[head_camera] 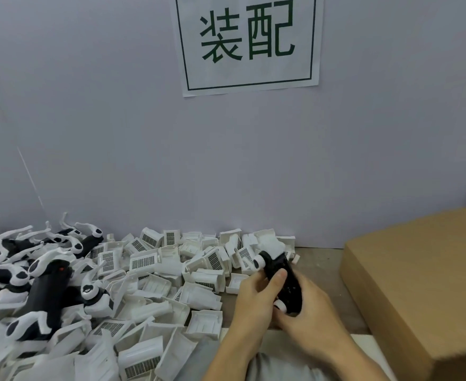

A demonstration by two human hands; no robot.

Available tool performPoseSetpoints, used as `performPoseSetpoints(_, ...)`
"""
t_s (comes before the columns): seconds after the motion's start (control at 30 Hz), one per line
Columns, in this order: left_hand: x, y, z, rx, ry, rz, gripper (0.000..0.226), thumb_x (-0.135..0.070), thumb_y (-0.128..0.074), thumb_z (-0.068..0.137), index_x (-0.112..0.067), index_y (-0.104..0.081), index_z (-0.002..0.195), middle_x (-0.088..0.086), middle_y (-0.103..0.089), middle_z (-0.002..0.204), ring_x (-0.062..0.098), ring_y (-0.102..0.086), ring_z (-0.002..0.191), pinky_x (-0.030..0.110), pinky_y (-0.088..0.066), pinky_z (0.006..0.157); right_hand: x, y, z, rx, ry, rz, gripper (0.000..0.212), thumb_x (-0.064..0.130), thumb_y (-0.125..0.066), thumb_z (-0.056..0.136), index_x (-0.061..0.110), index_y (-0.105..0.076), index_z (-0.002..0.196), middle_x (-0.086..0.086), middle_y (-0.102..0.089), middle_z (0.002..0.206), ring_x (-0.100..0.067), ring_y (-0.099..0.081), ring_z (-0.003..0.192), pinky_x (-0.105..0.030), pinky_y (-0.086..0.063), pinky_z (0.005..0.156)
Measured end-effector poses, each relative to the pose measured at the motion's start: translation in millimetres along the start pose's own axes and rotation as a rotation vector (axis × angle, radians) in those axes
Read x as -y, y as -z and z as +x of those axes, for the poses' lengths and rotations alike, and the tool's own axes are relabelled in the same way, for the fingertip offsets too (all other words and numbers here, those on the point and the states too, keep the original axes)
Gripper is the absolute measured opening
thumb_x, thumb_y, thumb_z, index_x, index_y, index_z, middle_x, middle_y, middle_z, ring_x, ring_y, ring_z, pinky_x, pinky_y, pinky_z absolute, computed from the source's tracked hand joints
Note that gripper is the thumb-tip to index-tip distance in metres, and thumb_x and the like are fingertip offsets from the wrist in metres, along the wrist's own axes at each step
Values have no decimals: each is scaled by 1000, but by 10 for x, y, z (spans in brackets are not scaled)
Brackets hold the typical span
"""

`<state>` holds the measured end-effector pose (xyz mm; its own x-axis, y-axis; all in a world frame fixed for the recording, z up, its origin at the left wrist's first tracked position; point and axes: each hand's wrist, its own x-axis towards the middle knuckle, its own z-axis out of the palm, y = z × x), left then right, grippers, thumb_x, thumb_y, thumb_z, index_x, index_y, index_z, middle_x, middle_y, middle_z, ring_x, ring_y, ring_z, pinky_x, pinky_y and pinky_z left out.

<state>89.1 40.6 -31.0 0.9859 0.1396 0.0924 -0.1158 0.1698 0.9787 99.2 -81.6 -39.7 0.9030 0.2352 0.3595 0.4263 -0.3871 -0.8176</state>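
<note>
Where the tabletop (322, 259) shows bare, left hand (254, 298) and right hand (311, 312) both grip the black toy body (284, 276), held just above it. White vented housings (171, 273) lie heaped at left; cardboard box (419, 270) sits at right.

Around the held body (289, 287): shells (171, 270) heaped at nine o'clock, carton (419, 284) at three, wall sign (248, 42) at twelve.

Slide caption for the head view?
Assembly bench: left hand and right hand hold a black body with a white cover, beside heaped white covers and a cardboard box.
</note>
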Motion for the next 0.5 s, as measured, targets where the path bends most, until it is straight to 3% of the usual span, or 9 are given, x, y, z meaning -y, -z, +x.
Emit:
performPoseSetpoints(0.07,-15,-19,-18,20,-34,26,13,-19,-66,96,-16,-75,104,2,-79,99,15,-74,97,30,-59,80,16,-2,-13,-7,-8,15,57,43,-76,60,46,-58,114,27,-70,104,9,-66,95,-7,-50,72)
performPoseSetpoints(0.2,-51,-38,-55,22,-54,55,16,-19,-66,96,-13,-74,109,-1,-79,101,14,-73,101,53,-55,95,10,5,-16,-68,-9,-36,39,38,-80,69,39,-63,104,34,-68,93,13,-65,85,-5,-47,66)
performPoseSetpoints(0.27,-60,-47,-69,24,-60,66,16,-16,-67,95,-14,-73,110,-3,-79,100,10,-73,99,54,-55,94,33,34,-23,-75,-8,-82,33,47,-75,65,40,-67,97,31,-70,86,10,-66,80,-10,-49,63)
performPoseSetpoints(0.4,-34,-43,-52,33,-117,100,17,-6,-71,91,-13,-72,107,-4,-78,100,6,-72,98,21,-55,82,71,77,-42,-90,-21,-78,30,45,-72,60,41,-70,90,26,-72,80,8,-67,74,-15,-52,62)
performPoseSetpoints(0.5,7,-52,-40,-5,-154,153,17,-4,-70,91,-14,-72,104,-1,-79,96,9,-73,94,17,-53,76,36,43,-39,-40,-46,-23,31,24,-80,71,37,-68,97,28,-71,86,9,-67,77,-9,-49,61)
